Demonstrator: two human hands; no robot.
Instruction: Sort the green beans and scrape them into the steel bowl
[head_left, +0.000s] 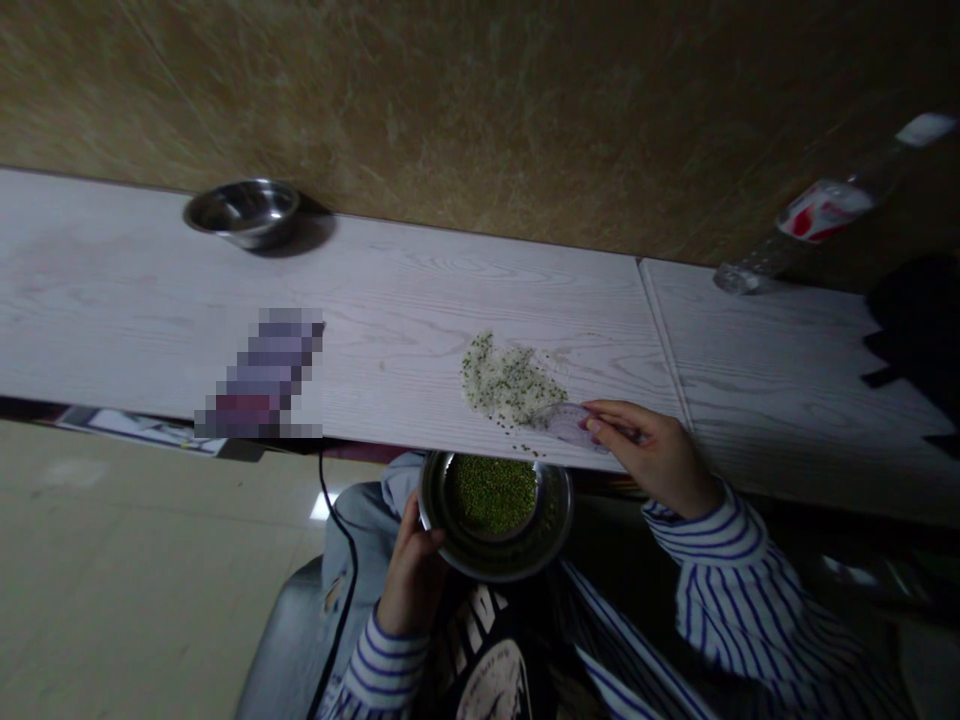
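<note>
My left hand (414,560) is closed on the rim of a steel bowl (556,530), which sits over my lap just below the table edge. Green mung beans (495,495) cover the bottom of this bowl. Between thumb and fingers, my right hand (656,450) pinches a thin, clear plastic piece (564,420); its exact kind I cannot make out. The tip of that piece touches the near right side of a flat pile of white rice-like grains mixed with green beans (510,382). Several loose beans (517,445) lie between the pile and the table edge.
A second steel bowl (244,215) stands by the wall at the back left of the pale wooden table (390,300). A pixelated flat object (262,375) lies nearer. At the right stand a clear bottle (821,215) and something black (915,340). A black cable (349,550) hangs down.
</note>
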